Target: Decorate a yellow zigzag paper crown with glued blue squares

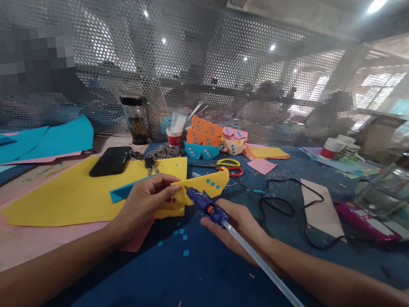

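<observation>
My left hand [144, 202] pinches a folded yellow paper piece [208, 184] dotted with small blue squares, holding it just above the blue table cover. My right hand [239, 224] grips a purple glue gun [206, 205] with a clear glue stick [261, 265] running back out of it. The gun's nozzle touches the yellow piece near its fold. A blue paper strip [122, 191] lies just behind my left hand on a large yellow sheet [69, 196].
A black phone [111, 160] and keys [150, 163] lie on the yellow sheet. Scissors [230, 166], finished paper shapes [205, 138], a red cup [175, 136] and a dark jar [135, 119] stand behind. A black cord [286, 203] and pink device [363, 221] lie right. A perforated metal screen [239, 70] closes the far edge.
</observation>
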`<control>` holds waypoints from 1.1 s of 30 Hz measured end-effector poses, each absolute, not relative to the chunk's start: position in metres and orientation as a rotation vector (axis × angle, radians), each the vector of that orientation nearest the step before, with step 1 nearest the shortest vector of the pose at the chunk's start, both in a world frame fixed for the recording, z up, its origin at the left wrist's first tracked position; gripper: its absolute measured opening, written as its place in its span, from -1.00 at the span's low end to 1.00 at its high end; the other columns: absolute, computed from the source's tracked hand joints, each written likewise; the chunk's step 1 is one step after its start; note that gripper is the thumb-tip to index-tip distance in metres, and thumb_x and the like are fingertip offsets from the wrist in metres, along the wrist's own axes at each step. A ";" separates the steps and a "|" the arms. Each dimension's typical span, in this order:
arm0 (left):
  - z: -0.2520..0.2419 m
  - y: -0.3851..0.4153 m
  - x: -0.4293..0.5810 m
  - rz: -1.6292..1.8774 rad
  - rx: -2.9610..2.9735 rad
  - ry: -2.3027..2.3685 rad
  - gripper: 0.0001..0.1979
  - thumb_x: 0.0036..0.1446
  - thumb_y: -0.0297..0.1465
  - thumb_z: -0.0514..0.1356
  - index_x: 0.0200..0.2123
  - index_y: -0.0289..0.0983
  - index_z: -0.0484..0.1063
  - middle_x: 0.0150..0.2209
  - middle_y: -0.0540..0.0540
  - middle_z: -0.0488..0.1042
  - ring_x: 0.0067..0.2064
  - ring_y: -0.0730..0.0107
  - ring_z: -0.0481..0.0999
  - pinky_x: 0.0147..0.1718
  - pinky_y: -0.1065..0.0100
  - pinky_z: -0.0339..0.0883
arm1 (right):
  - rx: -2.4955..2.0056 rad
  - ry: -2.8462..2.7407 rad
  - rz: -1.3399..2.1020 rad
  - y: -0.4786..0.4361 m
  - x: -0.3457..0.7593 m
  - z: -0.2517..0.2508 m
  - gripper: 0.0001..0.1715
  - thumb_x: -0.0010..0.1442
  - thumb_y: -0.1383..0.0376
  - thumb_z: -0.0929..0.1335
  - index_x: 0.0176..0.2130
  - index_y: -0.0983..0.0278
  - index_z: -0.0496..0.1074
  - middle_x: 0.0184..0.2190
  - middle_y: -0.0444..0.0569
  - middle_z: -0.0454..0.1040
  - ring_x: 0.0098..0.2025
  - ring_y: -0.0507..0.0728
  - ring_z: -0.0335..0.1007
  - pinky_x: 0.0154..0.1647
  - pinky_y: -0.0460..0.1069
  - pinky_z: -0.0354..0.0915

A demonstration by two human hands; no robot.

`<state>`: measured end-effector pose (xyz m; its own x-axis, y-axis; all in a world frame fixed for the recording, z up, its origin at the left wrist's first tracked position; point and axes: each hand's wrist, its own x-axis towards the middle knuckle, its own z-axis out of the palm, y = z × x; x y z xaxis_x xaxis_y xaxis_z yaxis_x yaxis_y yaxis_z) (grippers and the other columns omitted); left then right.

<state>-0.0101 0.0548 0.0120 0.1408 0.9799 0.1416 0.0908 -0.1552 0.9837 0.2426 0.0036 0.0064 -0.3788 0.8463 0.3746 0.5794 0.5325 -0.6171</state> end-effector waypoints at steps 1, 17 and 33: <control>0.012 0.055 -0.010 1.168 1.456 1.111 -0.63 0.14 -0.07 0.44 -0.13 -0.21 0.63 -0.23 -0.14 0.68 -0.27 0.19 0.65 -0.33 0.28 0.52 | -1.151 -2.102 0.509 0.004 0.243 0.006 -0.60 0.37 0.07 0.39 -0.39 0.21 0.26 -0.44 -0.17 0.34 -0.44 0.02 0.17 -0.41 -0.08 0.08; 0.014 0.053 -0.009 1.176 1.414 1.088 -0.66 0.15 -0.11 0.43 -0.12 -0.20 0.63 -0.23 -0.12 0.68 -0.24 0.21 0.65 -0.29 0.28 0.50 | -1.158 -2.087 0.539 0.003 0.243 0.006 -0.58 0.37 0.05 0.39 -0.39 0.21 0.25 -0.44 -0.19 0.32 -0.45 0.00 0.15 -0.42 -0.08 0.05; 0.014 0.053 -0.008 1.176 1.407 1.094 -0.65 0.13 -0.10 0.45 -0.13 -0.21 0.63 -0.25 -0.11 0.67 -0.27 0.21 0.64 -0.32 0.30 0.50 | -1.153 -2.094 0.511 0.004 0.243 0.006 -0.57 0.37 0.06 0.39 -0.41 0.21 0.23 -0.46 -0.20 0.32 -0.47 -0.01 0.14 -0.43 -0.09 0.03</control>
